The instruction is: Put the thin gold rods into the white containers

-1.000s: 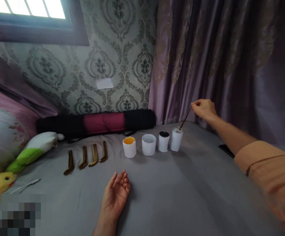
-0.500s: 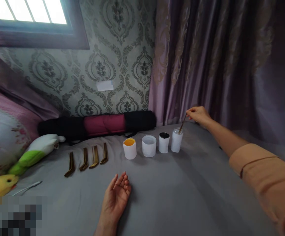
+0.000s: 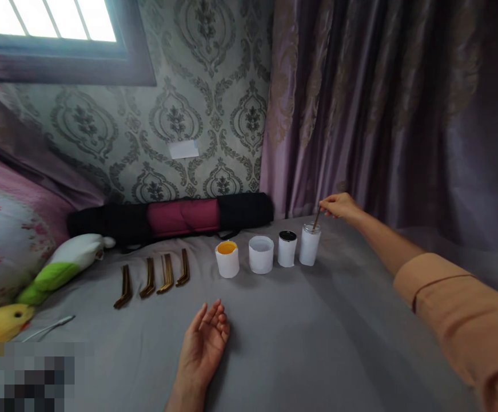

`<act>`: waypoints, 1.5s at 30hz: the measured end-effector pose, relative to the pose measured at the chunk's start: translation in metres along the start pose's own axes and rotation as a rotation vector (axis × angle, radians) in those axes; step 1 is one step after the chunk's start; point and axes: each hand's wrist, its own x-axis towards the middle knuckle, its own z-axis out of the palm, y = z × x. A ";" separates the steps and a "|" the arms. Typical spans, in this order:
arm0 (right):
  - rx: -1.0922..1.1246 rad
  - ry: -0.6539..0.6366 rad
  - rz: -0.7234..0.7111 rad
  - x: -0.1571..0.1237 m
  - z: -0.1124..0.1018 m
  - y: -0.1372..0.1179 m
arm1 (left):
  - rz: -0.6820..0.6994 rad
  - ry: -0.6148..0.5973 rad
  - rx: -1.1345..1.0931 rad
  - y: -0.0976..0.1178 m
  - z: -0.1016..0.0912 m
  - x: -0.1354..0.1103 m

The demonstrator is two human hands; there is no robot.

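My right hand [image 3: 338,206] pinches the upper end of a thin brown stick [image 3: 316,220]. The stick leans slightly, its lower part inside the mouth of a tall white-wrapped jar [image 3: 309,248]. Left of that jar stand a white-wrapped can with a dark top [image 3: 287,253], a wider white container [image 3: 261,260] and a white cup with an orange inside [image 3: 227,264]. My left hand [image 3: 206,342] rests palm up on the grey sheet in front of these, fingers loosely curled and apart, holding nothing. Several bundles of bent brown sticks [image 3: 147,278] lie in a row to the left.
Behind the containers lies a long black and maroon rolled bag [image 3: 180,217] against the patterned wall. At the left are a green and white plush toy [image 3: 62,264], a yellow plush toy [image 3: 2,321] and a white cable [image 3: 51,327]. Purple curtains [image 3: 343,103] hang at the right.
My right hand has shifted a little left and down, and the stick now stands more upright and lower in the tall jar. My left hand stays in place.
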 end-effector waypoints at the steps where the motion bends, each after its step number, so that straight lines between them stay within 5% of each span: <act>1: 0.003 -0.010 0.004 0.000 0.001 0.001 | -0.001 -0.002 0.001 0.000 0.000 0.000; 45: -0.067 -0.111 0.064 -0.009 0.026 0.016 | -0.015 -0.007 -0.013 0.001 -0.001 0.002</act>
